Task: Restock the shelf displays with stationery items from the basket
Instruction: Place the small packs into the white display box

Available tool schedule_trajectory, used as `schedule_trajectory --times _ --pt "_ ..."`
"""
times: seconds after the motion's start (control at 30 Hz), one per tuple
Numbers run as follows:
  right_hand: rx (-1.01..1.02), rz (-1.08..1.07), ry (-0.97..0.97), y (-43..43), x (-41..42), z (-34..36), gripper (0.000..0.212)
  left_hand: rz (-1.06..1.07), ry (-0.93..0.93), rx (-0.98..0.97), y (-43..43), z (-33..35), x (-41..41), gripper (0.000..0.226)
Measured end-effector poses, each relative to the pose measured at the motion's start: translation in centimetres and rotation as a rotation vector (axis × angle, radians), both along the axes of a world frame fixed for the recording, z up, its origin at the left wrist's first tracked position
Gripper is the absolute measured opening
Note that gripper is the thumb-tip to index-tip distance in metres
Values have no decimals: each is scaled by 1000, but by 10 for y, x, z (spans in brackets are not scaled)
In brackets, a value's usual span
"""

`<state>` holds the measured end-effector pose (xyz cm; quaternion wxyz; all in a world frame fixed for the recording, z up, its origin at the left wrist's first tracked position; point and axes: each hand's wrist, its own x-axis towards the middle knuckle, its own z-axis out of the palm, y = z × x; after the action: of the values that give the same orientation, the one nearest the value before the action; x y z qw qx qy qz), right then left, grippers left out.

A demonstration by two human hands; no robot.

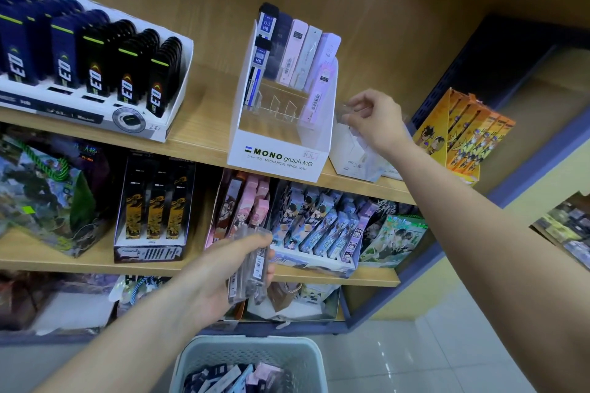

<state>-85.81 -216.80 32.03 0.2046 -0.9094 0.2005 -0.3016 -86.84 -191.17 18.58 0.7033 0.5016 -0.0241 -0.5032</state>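
Hard to make out: the right hand (373, 121) pinches a clear piece (351, 110) between thumb and fingertips. The piece is see-through and blurred, so its kind cannot be told. It is held just above a small white box (349, 153) on the top shelf (204, 124). The right wrist covers part of this box, and its contents cannot be told.

The left hand (220, 277) is curled round a bunch of clear cases (252, 265), gripped in front of the middle shelf. Motion blur hides their labels and their count.

The basket (249, 341) stands on the floor at the near edge and is cut off by the frame. It holds mixed packs (223, 376) in dark blue, white and pink, and only the top layer shows.

Containers on the top shelf:
- The MONO display (277, 156) stands just left of the white box. Upright lead cases (297, 54) fill its far row, and one more stands at each end of its near row.
- The left display (95, 115), cut off at the frame's left edge, holds rows of dark blue and black cases.
- The orange box (463, 137), right of the right hand, holds printed packs.

On the middle shelf, a tray (319, 262) holds slanted cartoon-printed cases.
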Motion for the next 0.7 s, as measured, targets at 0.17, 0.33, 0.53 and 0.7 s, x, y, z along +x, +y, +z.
schedule_trajectory --times 0.17,0.33,0.53,0.7 --pt "-22 -34 -58 3 3 -2 29 22 -19 39 1 3 0 34" --pt "-152 -44 -58 10 -12 -1 38 33 -20 27 1 6 -2 37" --pt "-230 61 -223 60 -55 -21 12 63 -42 23 1 6 -4 45" --pt "18 265 70 114 -91 -74 12 56 -108 37 1 7 -9 36"
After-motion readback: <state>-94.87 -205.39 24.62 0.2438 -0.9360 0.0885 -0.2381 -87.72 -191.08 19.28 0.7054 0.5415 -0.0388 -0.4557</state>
